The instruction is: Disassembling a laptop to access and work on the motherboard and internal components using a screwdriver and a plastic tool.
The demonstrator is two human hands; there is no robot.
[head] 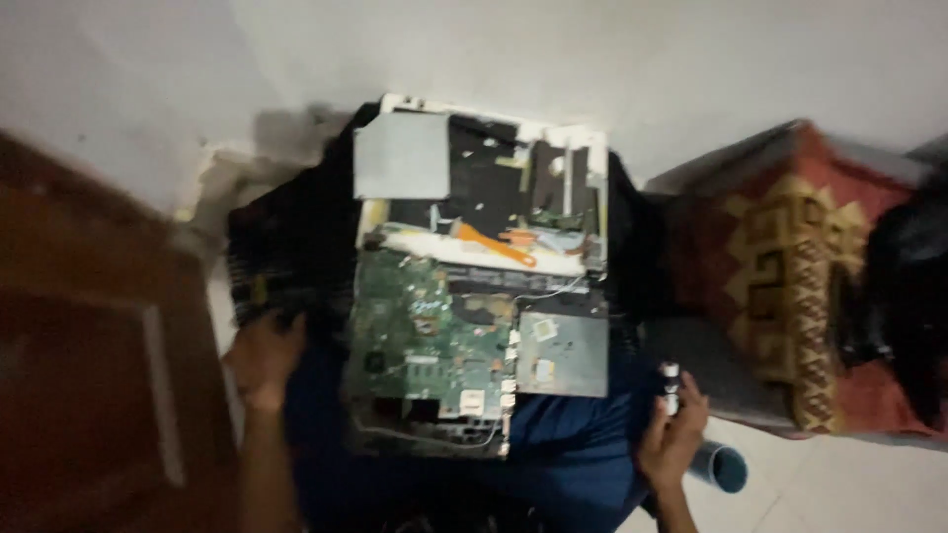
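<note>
Right grip (673,434) closed around small cylinder (671,387), just right of opened laptop (479,286), long axis running away; left grip (265,357) at its left edge, state unclear.

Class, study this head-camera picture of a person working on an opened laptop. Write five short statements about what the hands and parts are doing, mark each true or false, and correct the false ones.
1. The green circuit board lies exposed in the opened laptop chassis. True.
2. The right hand holds a small, light-tipped cylindrical object. True.
3. The left hand grips the orange plastic pry tool. False: the tool lies on the laptop, apart from both hands; the left hand rests at the dark cloth left of the board.
4. A blue cylinder lies on the board. False: it is near the right hand, off the laptop.
5. A red and gold patterned cloth is at the right. True.
</note>
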